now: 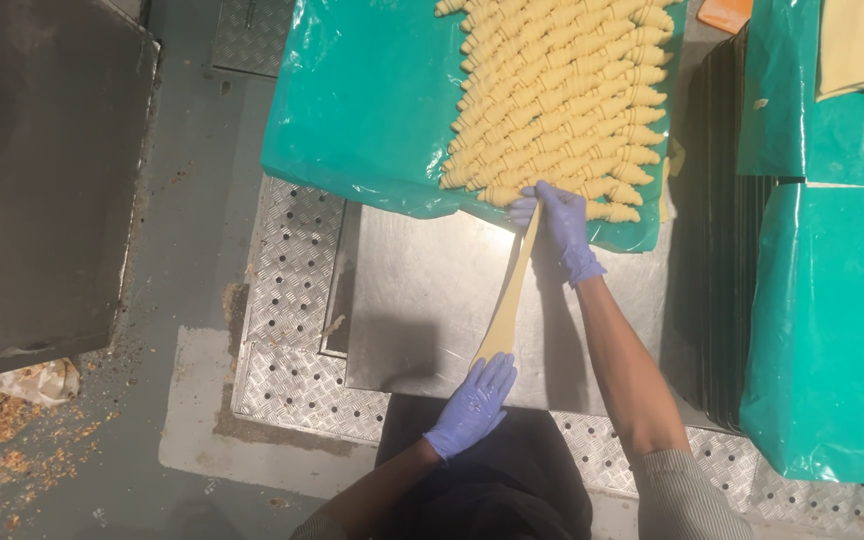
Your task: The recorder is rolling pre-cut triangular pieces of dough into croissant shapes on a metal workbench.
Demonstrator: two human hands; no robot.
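A dough strip (508,300) is stretched taut over the steel table (422,300), wide end pinched by the right hand (557,222) just below the croissant rows (562,100), tip gripped by the left hand (474,405) at the table's near edge; rolling prob. next, needing even tension.

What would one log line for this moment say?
left hand: holds wide end of long pale dough strip | right hand: holds narrow end | behind: rolled raw croissants on green plastic sheet
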